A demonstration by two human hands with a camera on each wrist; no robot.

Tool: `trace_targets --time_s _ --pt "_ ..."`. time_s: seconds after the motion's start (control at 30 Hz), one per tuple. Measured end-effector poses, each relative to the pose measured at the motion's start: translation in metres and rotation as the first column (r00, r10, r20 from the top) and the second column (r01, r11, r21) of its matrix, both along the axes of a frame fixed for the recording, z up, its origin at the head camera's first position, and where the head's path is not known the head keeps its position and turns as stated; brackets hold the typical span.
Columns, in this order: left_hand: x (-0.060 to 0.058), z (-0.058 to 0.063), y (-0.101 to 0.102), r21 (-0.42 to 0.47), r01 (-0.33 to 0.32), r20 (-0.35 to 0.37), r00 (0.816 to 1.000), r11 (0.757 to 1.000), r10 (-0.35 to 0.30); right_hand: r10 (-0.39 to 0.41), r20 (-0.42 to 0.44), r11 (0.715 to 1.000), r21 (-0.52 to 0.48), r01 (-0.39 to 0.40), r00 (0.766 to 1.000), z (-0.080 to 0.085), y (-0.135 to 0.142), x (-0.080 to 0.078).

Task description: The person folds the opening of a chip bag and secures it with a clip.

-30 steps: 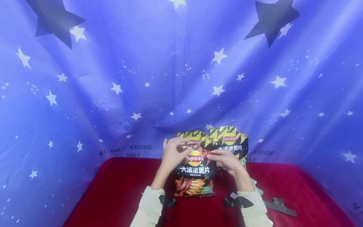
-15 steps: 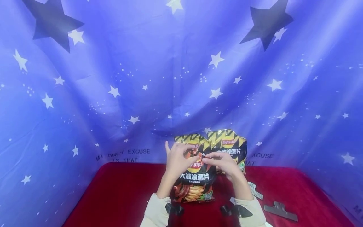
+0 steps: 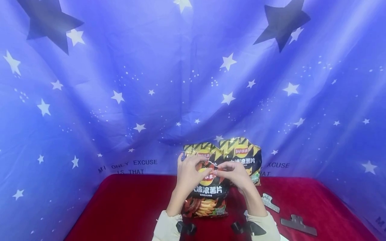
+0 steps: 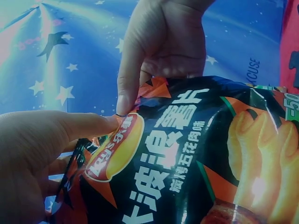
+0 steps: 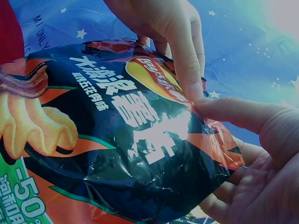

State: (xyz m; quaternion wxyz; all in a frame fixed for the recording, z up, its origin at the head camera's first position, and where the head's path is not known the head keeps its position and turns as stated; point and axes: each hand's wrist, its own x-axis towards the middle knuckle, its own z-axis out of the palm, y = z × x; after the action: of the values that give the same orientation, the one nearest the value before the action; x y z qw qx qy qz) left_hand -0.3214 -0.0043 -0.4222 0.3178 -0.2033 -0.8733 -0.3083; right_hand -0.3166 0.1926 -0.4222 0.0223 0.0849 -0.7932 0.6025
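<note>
A black and orange Lay's chip bag (image 3: 208, 197) stands upright in front of me, with a yellow and red logo near its top. My left hand (image 3: 188, 170) pinches its upper edge, thumb on the front and fingers behind. From the other side my right hand (image 3: 238, 174) pinches the same edge; the thumb tips nearly meet beside the logo. In the left wrist view the bag's top (image 4: 154, 88) looks crumpled between both hands. The right wrist view shows the bag front (image 5: 117, 126) bulging, my right fingers (image 5: 229, 186) curling behind it.
Two yellow and black Lay's bags stand behind, one at the left (image 3: 202, 147) partly hidden, one at the right (image 3: 241, 152). On the red cloth (image 3: 132, 201) to the right lie a silvery clip (image 3: 270, 203) and a dark grey clip (image 3: 298, 225). A blue starry curtain (image 3: 169, 83) hangs behind.
My hands have drawn closer together along the bag's top, the right hand moving left. The upper edge is more gathered now. The camera view has shifted slightly.
</note>
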Motion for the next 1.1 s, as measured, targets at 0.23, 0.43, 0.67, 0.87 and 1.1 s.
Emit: trace_targets --time_s 0.23,0.43,0.67,0.87,1.1 --pt "-0.001 0.007 -0.003 -0.016 0.014 -0.021 1.000 1.000 -0.014 0.007 -0.051 1.000 0.005 -0.007 0.999 0.006 -0.001 0.003" --pt "-0.004 0.014 -0.008 -0.002 0.015 0.016 1.000 1.000 -0.015 -0.013 -0.079 1.000 0.022 0.014 0.997 0.011 -0.001 0.002" --pt "-0.003 0.014 -0.010 0.016 0.026 0.011 1.000 1.000 -0.026 -0.020 -0.104 0.999 0.031 0.023 0.994 0.009 -0.002 0.001" --pt "-0.003 0.012 -0.010 0.039 0.032 0.029 0.999 0.999 -0.033 -0.011 -0.125 0.999 0.050 0.018 0.992 0.008 -0.003 0.000" --pt "-0.002 0.009 -0.016 0.056 0.056 0.065 0.996 0.997 -0.059 0.107 -0.153 0.992 0.080 -0.095 0.982 0.005 0.002 0.001"
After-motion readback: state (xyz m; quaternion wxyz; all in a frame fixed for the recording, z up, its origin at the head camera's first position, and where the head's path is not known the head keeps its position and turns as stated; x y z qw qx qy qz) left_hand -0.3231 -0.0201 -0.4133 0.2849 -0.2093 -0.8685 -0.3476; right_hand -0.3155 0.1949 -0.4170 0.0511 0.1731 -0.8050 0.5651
